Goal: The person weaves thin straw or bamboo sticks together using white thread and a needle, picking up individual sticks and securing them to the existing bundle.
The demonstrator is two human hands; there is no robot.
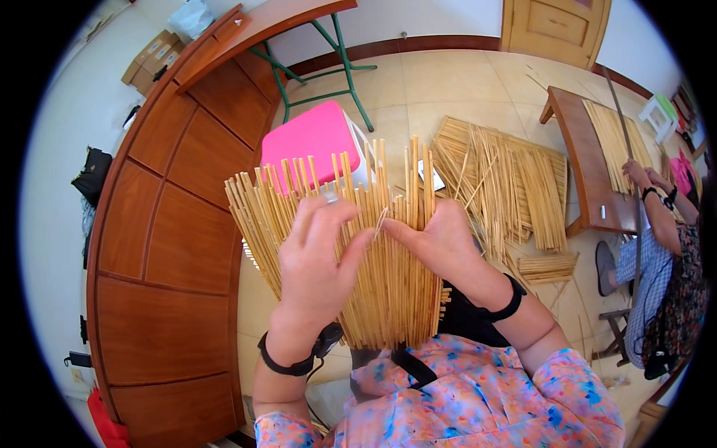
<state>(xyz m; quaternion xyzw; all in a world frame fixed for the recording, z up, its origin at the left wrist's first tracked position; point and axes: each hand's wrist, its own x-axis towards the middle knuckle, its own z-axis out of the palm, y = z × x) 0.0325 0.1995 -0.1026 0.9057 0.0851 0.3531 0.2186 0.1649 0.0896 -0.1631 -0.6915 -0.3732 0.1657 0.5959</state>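
Upright in front of my body stands a mat of straw-coloured stalks (390, 291), set side by side, with uneven ends at the top. My left hand (320, 243) is in front of its left half, thumb and forefinger pinched on a thin pale strand (382, 218). The strand makes a small loop near the middle of the mat. My right hand (442, 237) grips the right edge, its thumb laid across the front toward the strand. Its other fingers are hidden behind the stalks.
Beyond the mat is a pink-topped box (310, 142). Loose stalks and mats (504, 183) lie on the floor to the right. Farther right, another person's hands (637, 173) are at a low wooden table (579, 160). A wooden cabinet (160, 321) stands at left.
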